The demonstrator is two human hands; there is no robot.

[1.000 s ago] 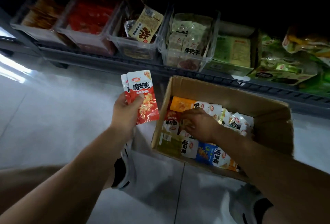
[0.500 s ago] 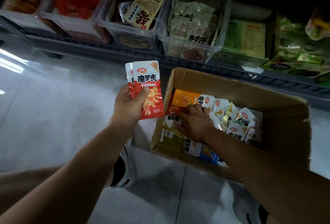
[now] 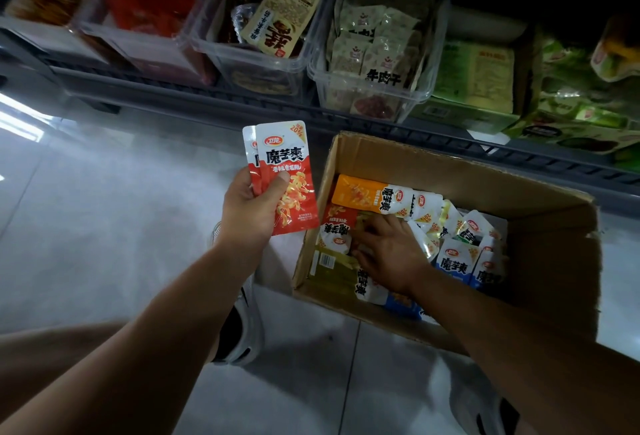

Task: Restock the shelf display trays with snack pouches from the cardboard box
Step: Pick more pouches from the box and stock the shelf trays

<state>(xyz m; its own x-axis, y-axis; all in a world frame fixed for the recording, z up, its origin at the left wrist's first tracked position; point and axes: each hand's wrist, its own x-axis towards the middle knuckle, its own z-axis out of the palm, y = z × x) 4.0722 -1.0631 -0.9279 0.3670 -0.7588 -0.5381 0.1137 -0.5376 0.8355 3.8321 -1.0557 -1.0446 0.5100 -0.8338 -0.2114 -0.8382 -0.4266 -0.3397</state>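
Sorting step, viewed from beside the person. On the shelf (image 3: 214, 96) at upper left, a red tray (image 3: 114, 36) holds red packs that are too dim to read. It is probably where this flavour goes.

The left hand (image 3: 252, 212) is held above the floor (image 3: 104, 226), just left of the box (image 3: 450, 171). It pinches two red pouches (image 3: 287, 171), thumb across the front and fingers behind. The pouches are upright, slightly fanned, labels out.

The box stands open on the floor below the shelf and holds mixed flavours. There is an orange pouch (image 3: 356, 193) at the back, a boxed red pouch (image 3: 337, 226) by the left wall, and blue pouches (image 3: 457, 261) to the right.

The right hand (image 3: 391, 254) lies palm down on the heap. Its fingers are stretched and loosely spread, with the tips near the boxed red pouch, and nothing can be seen pinched.

To do this step well:
- Work one fingertip under the edge of that pouch rather than raking up a handful, and lift it by the sealed margin.
- Turn it to match the pair, label out and top up.
- Ease the left thumb only enough to let it in, so the bundle does not slip.
- A squared stack should drop into the tray facing forward in one motion.
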